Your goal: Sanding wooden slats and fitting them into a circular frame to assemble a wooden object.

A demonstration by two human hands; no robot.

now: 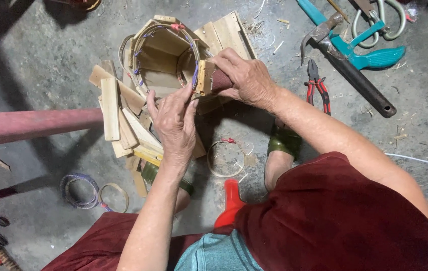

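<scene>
Grey concrete floor [43, 65] lies under the person's work, and on it, amid a scatter of flat bamboo slats [111, 108], stands a half-built bamboo-slat bucket [166, 55] ringed by a hoop bound with purple cord. The right hand [246, 78] is closed around a dark reddish block [220, 80], which it holds against a pale slat at the bucket's near-right rim, while the left hand [174, 123] rests its fingertips, loosely spread and holding nothing, on the near rim just beside it. Well apart at the upper right lie a claw hammer [347, 62], a teal-handled saw [359, 47], red-handled pliers [318, 88], and, near the feet, a small cane ring [226, 158].
</scene>
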